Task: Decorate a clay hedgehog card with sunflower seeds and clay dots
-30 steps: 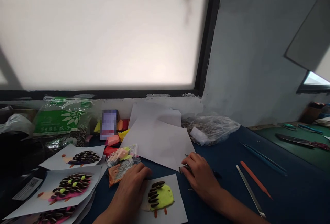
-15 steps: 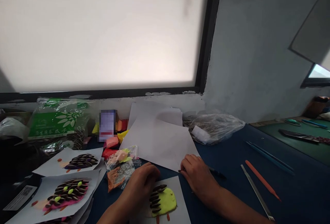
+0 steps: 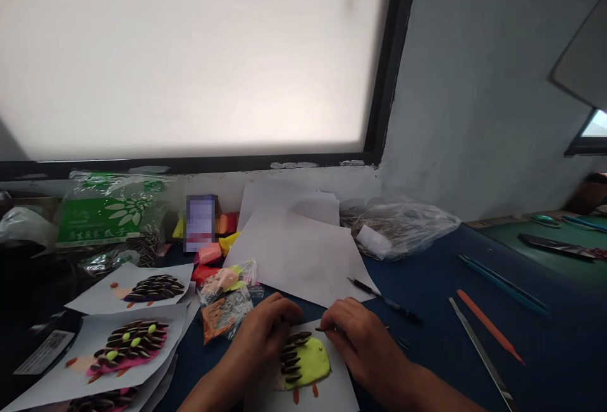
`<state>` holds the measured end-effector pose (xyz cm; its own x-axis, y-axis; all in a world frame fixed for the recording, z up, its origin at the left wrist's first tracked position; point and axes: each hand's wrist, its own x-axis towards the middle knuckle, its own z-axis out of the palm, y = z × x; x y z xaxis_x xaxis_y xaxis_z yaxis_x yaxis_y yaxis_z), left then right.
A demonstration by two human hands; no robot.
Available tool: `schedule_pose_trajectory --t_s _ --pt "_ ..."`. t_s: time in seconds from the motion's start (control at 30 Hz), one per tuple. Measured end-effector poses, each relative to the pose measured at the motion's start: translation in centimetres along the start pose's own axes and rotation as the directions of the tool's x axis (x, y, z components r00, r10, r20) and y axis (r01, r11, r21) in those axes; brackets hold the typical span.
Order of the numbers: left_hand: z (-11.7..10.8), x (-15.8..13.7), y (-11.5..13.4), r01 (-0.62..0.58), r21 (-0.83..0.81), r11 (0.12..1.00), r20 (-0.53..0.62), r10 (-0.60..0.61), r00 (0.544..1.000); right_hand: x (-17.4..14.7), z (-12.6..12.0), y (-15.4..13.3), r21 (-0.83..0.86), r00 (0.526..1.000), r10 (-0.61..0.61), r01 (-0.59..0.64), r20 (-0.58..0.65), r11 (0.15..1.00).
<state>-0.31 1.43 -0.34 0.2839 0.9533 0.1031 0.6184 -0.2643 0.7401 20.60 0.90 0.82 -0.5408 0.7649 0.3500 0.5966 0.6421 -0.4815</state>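
Note:
My right hand [image 3: 360, 336] pinches a dark sunflower seed [image 3: 321, 329] over the upper right of a yellow-green clay body [image 3: 315, 360]. That clay lies on a white sheet [image 3: 344, 394], with a row of sunflower seeds [image 3: 291, 363] stuck into its left side and two small orange-brown clay feet below. My left hand [image 3: 272, 323] is curled beside the left end of the seed row, resting at the sheet. Its fingertips are turned away, and what they hold, if anything, is hidden.
Finished seed-and-clay hedgehog pictures [image 3: 128, 352] lie stacked at left. Bagged clay [image 3: 225, 317], a green seed bag [image 3: 95, 219] and blank paper [image 3: 289, 254] sit behind. Right of my hands are a black pen [image 3: 386, 301], an orange tool [image 3: 490, 327] and a metal blade [image 3: 478, 352].
My right hand has moved down and left from the blank paper to the clay, and a seed now shows in its fingers. The black pen is uncovered. The view has shifted slightly.

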Motion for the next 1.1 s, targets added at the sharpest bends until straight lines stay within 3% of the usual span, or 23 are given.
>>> schedule_pose_trajectory --t_s 0.27,0.67,1.1 --pt "-0.8 -0.1 -0.1 -0.012 -0.014 1.000 0.123 0.013 0.992 -0.1 0.5 0.2 0.071 0.999 0.050 -0.050 0.002 0.996" --pt "-2.1 -0.2 0.0 0.017 -0.070 0.997 0.149 -0.006 0.989 0.0 0.5 -0.5 0.149 0.995 0.096 -0.096 0.008 0.984" --pt "-0.9 -1.2 -0.6 -0.067 -0.094 0.993 0.038 0.071 0.997 0.1 1.2 -0.6 0.106 0.997 -0.074 0.071 0.021 0.992"
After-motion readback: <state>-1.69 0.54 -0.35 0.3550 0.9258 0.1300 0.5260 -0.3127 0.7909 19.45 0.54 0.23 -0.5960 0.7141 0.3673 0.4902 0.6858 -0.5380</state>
